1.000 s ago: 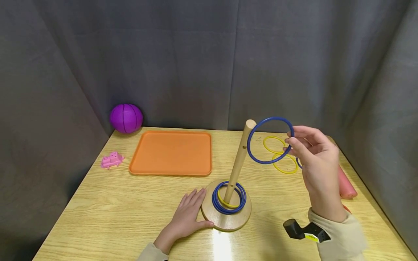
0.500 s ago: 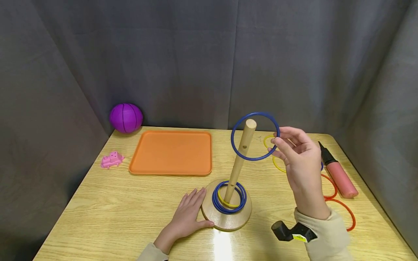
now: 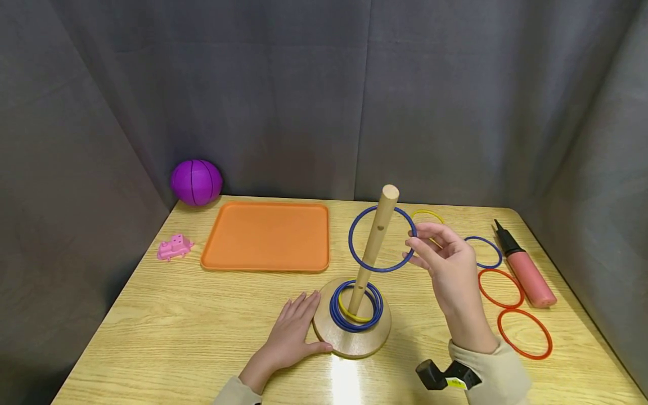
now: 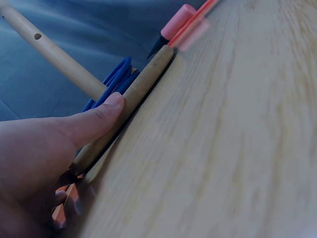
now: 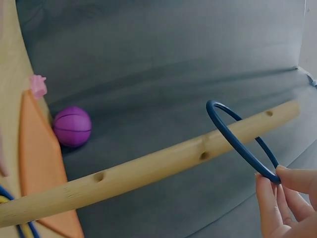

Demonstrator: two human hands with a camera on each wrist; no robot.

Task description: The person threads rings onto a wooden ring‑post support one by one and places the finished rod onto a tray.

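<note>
My right hand (image 3: 452,273) pinches a blue ring (image 3: 385,270) at its right side, between thumb and fingertips. That ring now encircles the upper part of a wooden post (image 3: 373,245), below its top end; the right wrist view shows the post (image 5: 163,163) passing through the ring (image 5: 242,149). The post stands on a round wooden base (image 3: 354,346), where blue rings (image 3: 332,308) and a yellow ring (image 3: 349,316) lie around its foot. With fingers extended, my left hand (image 3: 291,337) rests against the base's left edge. Its thumb touches the base rim (image 4: 143,82) in the left wrist view.
An orange tray (image 3: 265,239), a pink toy (image 3: 174,247) and a purple ball (image 3: 196,183) are on the left. To the right lie red rings (image 3: 521,306), a blue ring (image 3: 498,253) and a pink pump (image 3: 531,278). A yellow ring (image 3: 427,212) is partly behind my right hand.
My right hand has moved left and then down, bringing the blue ring from beside the post to over its top and around it. The left hand stays put.
</note>
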